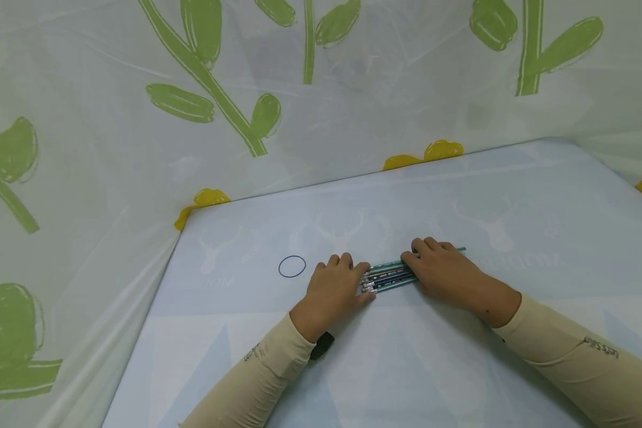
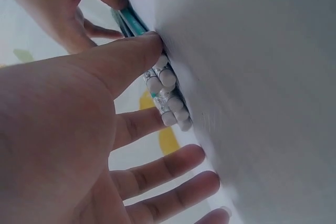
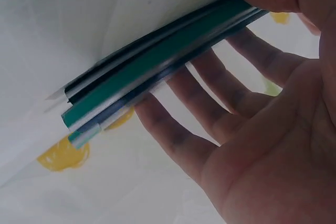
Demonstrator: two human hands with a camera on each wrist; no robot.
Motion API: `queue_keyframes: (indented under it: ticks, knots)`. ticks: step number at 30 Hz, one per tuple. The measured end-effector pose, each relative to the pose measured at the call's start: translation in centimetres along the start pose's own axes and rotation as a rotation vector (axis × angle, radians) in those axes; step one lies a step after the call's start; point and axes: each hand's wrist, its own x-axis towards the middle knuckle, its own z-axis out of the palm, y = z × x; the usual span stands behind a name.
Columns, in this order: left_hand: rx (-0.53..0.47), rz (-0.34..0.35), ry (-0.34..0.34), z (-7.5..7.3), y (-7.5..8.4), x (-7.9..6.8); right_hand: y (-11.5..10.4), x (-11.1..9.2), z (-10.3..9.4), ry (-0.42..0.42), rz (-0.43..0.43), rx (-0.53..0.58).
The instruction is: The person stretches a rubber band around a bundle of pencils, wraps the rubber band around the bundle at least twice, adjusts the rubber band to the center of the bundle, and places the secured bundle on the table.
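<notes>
A bundle of pencils [image 1: 389,276], teal and dark with silvery bands, lies on the table in the head view. Their white erasers [image 2: 168,78] and metal ferrules face my left hand [image 1: 333,292]. That hand pinches the eraser end between thumb and index finger, its other fingers spread apart in the left wrist view. Farther along, my right hand [image 1: 450,274] grips the bundle, thumb on one side and fingers on the other. In the right wrist view the far pencil ends [image 3: 73,121] stick out unevenly past the fingers. Part of the bundle is hidden under the right hand.
A thin blue loop, like a rubber band [image 1: 292,256], lies left of my left hand. The pale printed table [image 1: 235,238] meets a hanging sheet [image 1: 353,119] with green leaves at its back edge. A dark object [image 1: 322,346] shows beside my left wrist.
</notes>
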Motion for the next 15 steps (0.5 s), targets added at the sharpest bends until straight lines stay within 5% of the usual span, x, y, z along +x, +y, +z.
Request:
queue_keyframes:
  ticks: [15]
  knots:
    - [0.0,0.016,0.0,-0.02,0.2,0.07,0.15,0.01,0.36,0.01,-0.005,0.013]
